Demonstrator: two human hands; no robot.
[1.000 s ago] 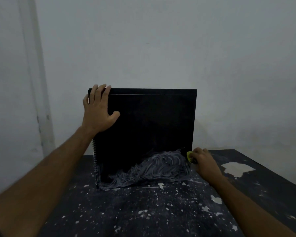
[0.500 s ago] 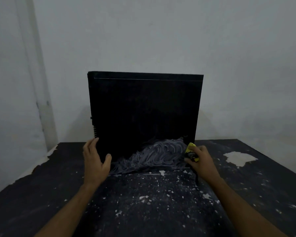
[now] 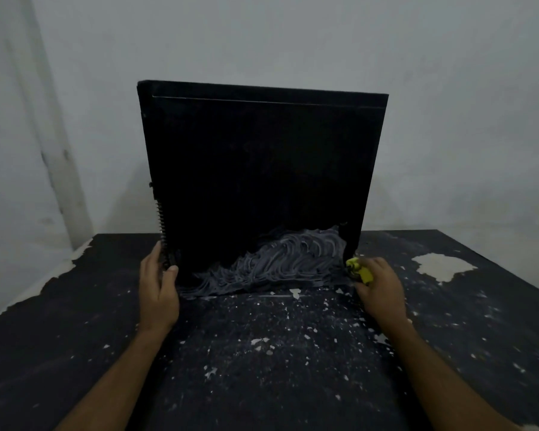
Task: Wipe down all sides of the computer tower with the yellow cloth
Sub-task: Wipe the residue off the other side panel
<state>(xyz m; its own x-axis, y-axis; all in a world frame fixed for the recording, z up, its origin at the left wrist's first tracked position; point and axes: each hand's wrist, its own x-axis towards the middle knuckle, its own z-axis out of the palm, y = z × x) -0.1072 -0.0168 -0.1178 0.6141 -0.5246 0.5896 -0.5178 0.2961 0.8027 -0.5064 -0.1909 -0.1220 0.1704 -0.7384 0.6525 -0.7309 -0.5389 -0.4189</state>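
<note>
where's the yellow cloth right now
In the head view the yellow cloth is bunched in the right hand, low and right of centre, against the bottom right corner of the computer tower, just above the table.

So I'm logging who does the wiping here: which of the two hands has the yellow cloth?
The right hand holds the yellow cloth at the computer tower's lower right corner; the left hand grips the lower left edge, without cloth.

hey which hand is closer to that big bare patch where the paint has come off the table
Right. The right hand, gripping the yellow cloth at the tower's lower right corner, is just left of the bare patch. The left hand grips the tower's opposite lower corner.
</note>
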